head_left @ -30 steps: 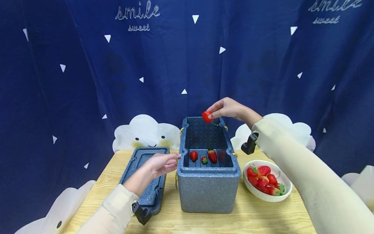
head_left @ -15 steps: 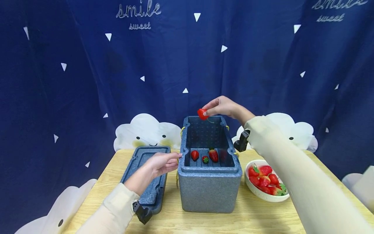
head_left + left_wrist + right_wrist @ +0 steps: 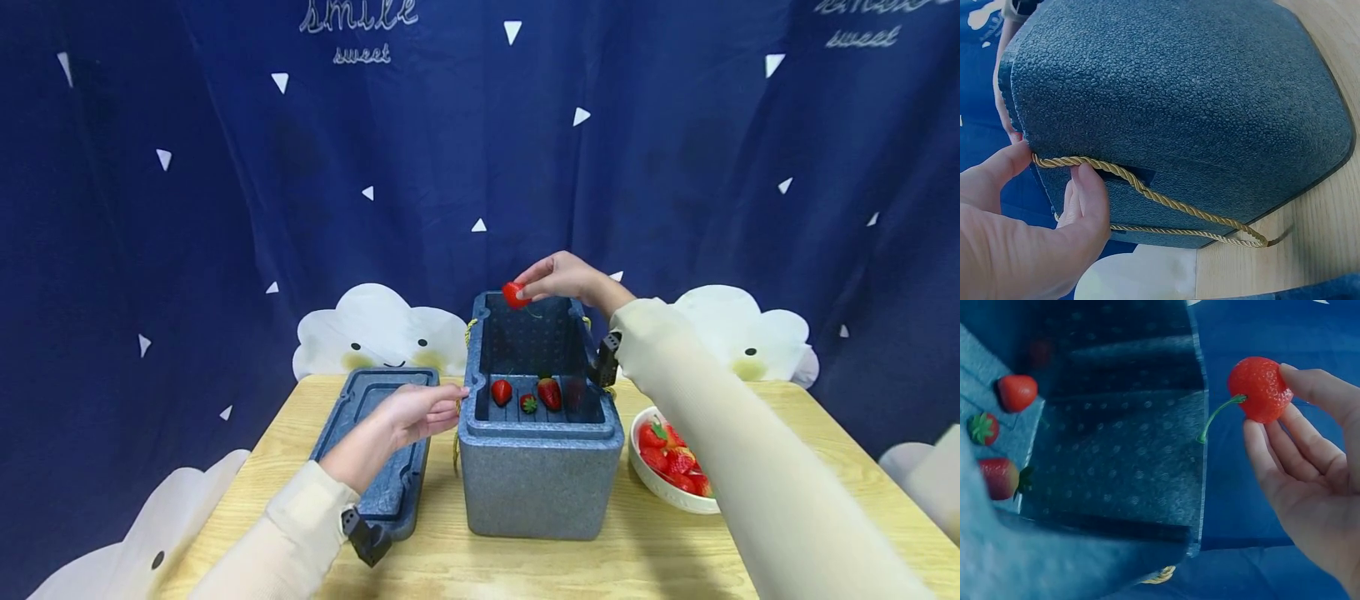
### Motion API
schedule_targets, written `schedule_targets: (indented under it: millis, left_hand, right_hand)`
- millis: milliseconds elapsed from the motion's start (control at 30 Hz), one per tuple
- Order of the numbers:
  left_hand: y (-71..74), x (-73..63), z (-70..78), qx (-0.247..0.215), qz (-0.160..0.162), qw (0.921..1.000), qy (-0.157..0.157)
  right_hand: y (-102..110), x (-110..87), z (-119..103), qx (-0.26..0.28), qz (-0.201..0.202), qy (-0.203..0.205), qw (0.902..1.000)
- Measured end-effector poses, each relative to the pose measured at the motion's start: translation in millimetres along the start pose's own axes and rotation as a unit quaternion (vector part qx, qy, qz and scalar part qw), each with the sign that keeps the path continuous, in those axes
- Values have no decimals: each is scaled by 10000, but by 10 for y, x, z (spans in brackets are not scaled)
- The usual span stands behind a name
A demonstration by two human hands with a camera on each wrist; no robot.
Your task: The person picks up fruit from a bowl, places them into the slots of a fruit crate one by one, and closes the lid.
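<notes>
Right hand (image 3: 558, 275) is slightly further left over the box (image 3: 536, 492) than a second ago, fingers pinching a stemmed red fruit (image 3: 1260, 390) above the far end; three others (image 3: 549, 394) lie well below those fingers on the box floor, so I'd call this one not loaded yet. Left hand (image 3: 420, 414) has thumb and fingers apart, touching the rim beside the yellow cord (image 3: 1191, 215). Beyond the fingers, curtain (image 3: 675, 167) lettering (image 3: 362, 54) reads "smile sweet"; no brand legible.
</notes>
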State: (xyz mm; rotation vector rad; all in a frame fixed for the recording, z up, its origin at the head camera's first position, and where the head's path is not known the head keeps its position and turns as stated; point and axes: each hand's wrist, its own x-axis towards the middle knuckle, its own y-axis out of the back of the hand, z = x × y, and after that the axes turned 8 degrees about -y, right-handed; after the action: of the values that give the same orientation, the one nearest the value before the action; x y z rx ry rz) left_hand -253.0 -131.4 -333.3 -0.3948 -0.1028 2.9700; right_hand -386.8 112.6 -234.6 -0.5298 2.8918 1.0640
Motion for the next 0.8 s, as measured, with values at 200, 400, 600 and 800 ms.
schedule_targets:
  millis: [200, 400, 600, 800]
  left_hand:
    - [-10, -1, -6, -73, 21, 10000, 25]
    - [-9, -3, -13, -120, 63, 9999, 32]
    - [-12, 2, -9, -109, 112, 9999, 25]
    - [-2, 15, -27, -6, 104, 9999, -102]
  right_hand:
    - [-90, 62, 7, -493, -49, -173, 9986]
    - [-146, 66, -41, -898, 37, -335, 9954]
    - [-167, 92, -73, -999, 584, -647, 9912]
    - [-121, 57, -117, -878, 537, -645, 9926]
